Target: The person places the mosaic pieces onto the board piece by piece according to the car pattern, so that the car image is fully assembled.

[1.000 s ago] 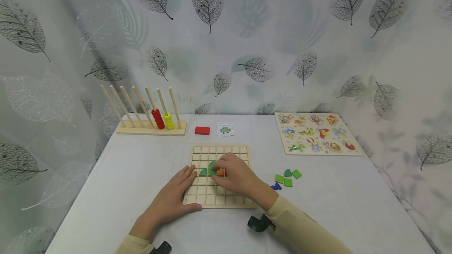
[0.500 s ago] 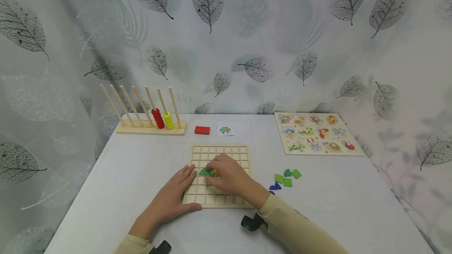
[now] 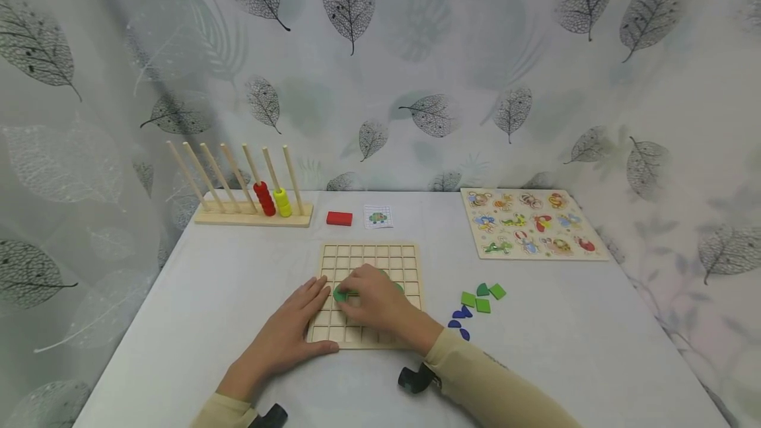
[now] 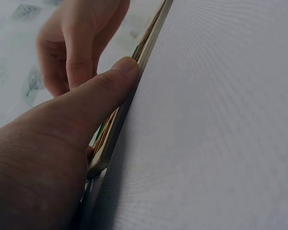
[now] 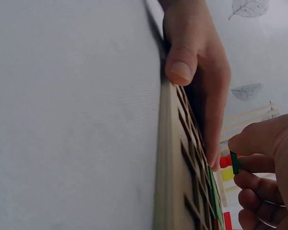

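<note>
Tan grid board (image 3: 337, 334), dark-green piece (image 5: 235, 164), lime squares (image 3: 483, 306), blue pieces (image 3: 454, 324), grey leaf-patterned backdrop (image 3: 392, 78)

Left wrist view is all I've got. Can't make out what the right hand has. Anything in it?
Observer: Yes. In the right wrist view, the right hand pinches a thin green piece.
Operator: More pieces off the board?
Observer: Head view: green tiles and blue tiles lie loose to the right of the board.
Operator: Anything beyond its far edge?
Observer: A small printed card, with a red block to its left.
</note>
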The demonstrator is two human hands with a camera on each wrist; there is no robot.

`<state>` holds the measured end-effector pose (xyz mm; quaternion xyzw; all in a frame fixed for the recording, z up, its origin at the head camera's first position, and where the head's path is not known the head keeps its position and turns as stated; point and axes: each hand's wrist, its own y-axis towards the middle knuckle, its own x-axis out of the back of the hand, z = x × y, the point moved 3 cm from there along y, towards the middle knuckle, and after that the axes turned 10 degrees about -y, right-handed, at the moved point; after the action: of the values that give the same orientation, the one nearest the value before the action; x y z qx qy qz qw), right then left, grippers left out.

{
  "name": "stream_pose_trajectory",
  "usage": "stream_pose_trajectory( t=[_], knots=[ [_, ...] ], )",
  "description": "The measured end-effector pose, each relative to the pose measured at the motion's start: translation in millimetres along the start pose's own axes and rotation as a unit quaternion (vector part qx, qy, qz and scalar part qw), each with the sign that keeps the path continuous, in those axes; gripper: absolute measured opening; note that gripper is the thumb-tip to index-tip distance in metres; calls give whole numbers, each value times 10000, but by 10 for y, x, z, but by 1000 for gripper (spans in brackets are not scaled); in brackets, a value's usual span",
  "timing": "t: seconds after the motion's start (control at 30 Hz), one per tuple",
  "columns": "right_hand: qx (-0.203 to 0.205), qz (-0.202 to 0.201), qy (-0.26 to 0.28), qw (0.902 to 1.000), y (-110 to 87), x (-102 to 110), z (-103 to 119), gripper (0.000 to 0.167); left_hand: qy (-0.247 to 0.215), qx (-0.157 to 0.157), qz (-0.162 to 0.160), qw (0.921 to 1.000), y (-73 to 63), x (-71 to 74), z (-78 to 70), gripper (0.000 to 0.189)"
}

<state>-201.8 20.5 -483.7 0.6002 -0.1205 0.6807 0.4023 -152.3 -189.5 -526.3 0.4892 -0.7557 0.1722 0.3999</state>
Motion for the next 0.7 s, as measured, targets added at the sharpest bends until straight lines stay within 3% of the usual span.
stream_pose_trajectory(
  t=[0.43, 0.7],
  knots=[
    [103, -86, -391, 9991, -12, -106, 29, 11, -64, -59, -45, 10000, -17, 15, 8, 114],
    [5, 87, -511, 9987, -16, -117, 15, 16, -34, -32, 9, 10000, -15, 19, 3, 114]
  ],
)
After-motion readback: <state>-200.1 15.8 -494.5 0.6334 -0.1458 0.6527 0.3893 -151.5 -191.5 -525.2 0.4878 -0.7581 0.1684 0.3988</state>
